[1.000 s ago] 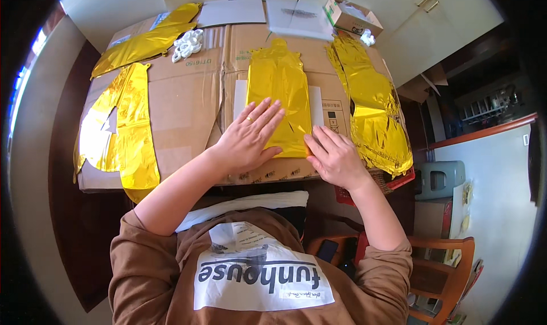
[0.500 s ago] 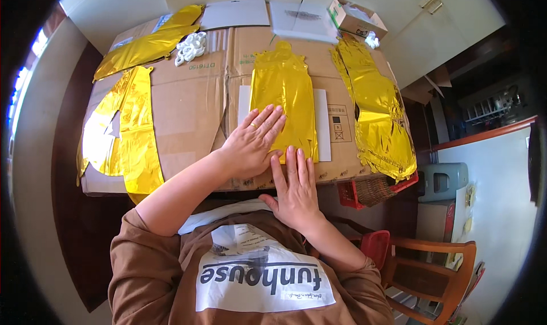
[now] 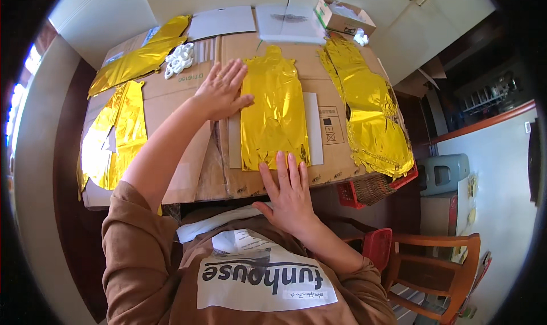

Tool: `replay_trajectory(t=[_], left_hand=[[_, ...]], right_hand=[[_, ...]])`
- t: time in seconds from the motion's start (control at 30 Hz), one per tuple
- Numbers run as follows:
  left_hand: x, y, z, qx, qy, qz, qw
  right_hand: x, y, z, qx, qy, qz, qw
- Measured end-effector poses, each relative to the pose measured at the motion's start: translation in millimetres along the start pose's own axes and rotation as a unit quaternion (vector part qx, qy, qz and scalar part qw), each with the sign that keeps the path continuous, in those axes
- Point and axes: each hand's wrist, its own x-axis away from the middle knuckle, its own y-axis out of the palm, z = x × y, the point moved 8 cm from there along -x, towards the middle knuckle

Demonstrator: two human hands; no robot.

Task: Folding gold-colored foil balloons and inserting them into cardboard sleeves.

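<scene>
A flat gold foil balloon point(image 3: 276, 111) with small tabs at its far end lies in front of me, partly over a white board point(image 3: 314, 128). My right hand point(image 3: 289, 185) rests its outstretched fingertips on the balloon's near edge. My left hand point(image 3: 222, 91) is open beside the balloon's far left side, its fingers pointing away from me; whether the thumb touches the foil I cannot tell. Neither hand holds anything. To the right lies a stack of gold foil balloons point(image 3: 373, 117). Another shiny gold foil balloon point(image 3: 128, 120) lies at the left, behind my left forearm.
Brown cardboard point(image 3: 171, 105) covers the table. More gold foil point(image 3: 128, 68) and a white coiled bundle point(image 3: 179, 60) lie far left. White sheets point(image 3: 222, 21) and an open carton point(image 3: 345, 17) stand along the back. A wooden chair point(image 3: 433, 285) and wicker basket point(image 3: 373, 189) are at right.
My left hand has moved away from me and left, off the middle of the balloon. My right hand stays near the balloon's near edge. The whole view has shifted slightly.
</scene>
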Motion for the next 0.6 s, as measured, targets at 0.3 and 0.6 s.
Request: replay_trajectory(t=[0.3, 0.6], left_hand=[[4.9, -2.1, 141.0, 0.161, 0.25, -0.047, 0.954], [-74.4, 34.3, 33.2, 0.046, 0.106, -0.042, 0.992]], right_hand=[[0.5, 1.9, 2.8, -0.007, 0.024, -0.028, 0.999], [2.0, -3.2, 0.7, -0.002, 0.002, 0.012, 1.0]])
